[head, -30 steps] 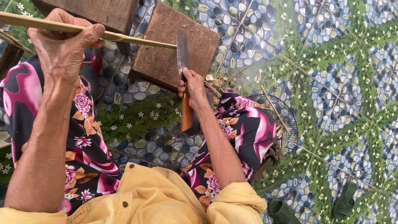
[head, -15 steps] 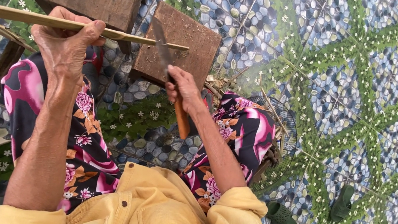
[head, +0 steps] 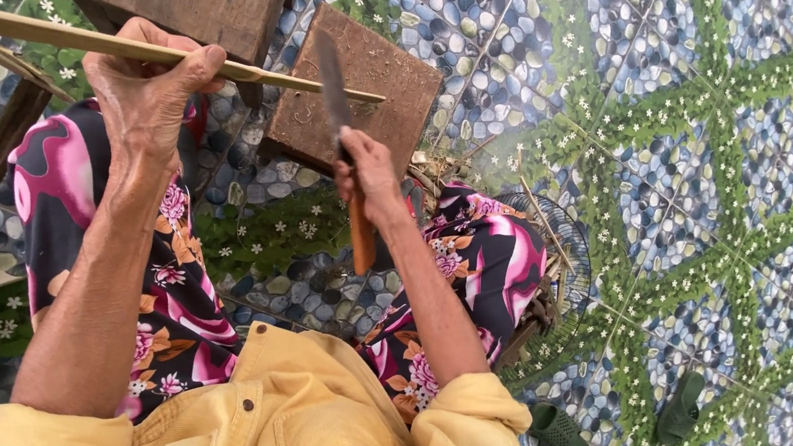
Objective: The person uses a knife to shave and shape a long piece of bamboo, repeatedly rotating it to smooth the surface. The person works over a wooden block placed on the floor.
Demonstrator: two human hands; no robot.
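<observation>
Head view: my left hand [head: 153, 87] clamps the long bamboo strip [head: 263, 75] level over my knees so its tip rests by the wooden block [head: 371, 99], while my right hand [head: 367, 174] wraps the knife [head: 336, 100] handle, blade angled onto the strip.

No packages, labels, signs or screens show anywhere in the head view. From twelve o'clock round to six, nothing printed, boxed or lit appears.
</observation>
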